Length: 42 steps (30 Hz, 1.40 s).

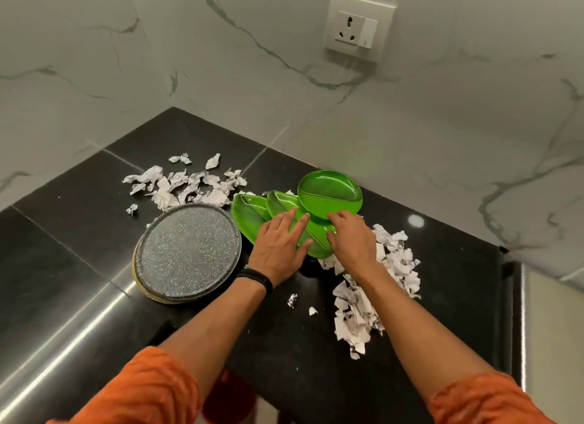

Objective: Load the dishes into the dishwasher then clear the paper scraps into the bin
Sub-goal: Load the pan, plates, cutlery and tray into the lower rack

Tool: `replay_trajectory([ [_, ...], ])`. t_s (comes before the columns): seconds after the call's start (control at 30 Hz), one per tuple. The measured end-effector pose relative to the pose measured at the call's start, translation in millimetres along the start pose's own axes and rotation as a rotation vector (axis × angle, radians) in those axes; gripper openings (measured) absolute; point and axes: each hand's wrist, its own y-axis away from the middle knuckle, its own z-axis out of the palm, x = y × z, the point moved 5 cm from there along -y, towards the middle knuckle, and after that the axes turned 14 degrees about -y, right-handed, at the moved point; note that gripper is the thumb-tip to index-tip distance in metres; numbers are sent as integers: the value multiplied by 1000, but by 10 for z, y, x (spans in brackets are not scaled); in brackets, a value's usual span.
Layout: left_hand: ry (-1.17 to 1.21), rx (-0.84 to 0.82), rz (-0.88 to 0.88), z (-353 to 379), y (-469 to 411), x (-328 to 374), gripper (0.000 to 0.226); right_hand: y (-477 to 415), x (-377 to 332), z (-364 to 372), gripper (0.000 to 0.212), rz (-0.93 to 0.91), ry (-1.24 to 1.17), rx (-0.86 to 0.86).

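Observation:
Several green leaf-shaped dishes [249,213] lie overlapping on the black counter [79,208], with a round green plate [330,194] on top at the back. My left hand [279,249] rests flat on the green dishes, fingers straight. My right hand [350,237] sits at the near edge of the round plate, fingers bent over the dishes' rim. A grey speckled round plate [188,251] lies to the left on another plate. Torn paper scraps [186,186] lie behind it, and more scraps [382,284] lie to the right of my right arm.
Marble walls meet in a corner behind the counter, with a wall socket [358,28] at upper right. The counter's right edge [508,272] drops off beside the right scraps. Two small scraps [300,305] lie between my forearms.

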Motion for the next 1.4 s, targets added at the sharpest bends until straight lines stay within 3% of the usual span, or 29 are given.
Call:
replay_trajectory([
  [0.23,-15,-20,-34,218,-253,-17,62,-502,127,296,29,-44,195,-78],
  [0.5,-11,2,-67,396,-281,-38,57,-682,179,511,5,-151,184,-39],
  [0.7,20,32,-80,331,-266,-107,54,-623,173,338,30,-214,144,68],
  [0.87,51,49,-45,146,-303,-115,57,-294,102,42,36,-248,92,179],
  [1.1,76,158,159,-297,-331,110,84,487,-162,-485,34,-185,89,434],
  [1.4,167,359,591,-768,274,826,62,2013,-394,-789,25,-20,206,638],
])
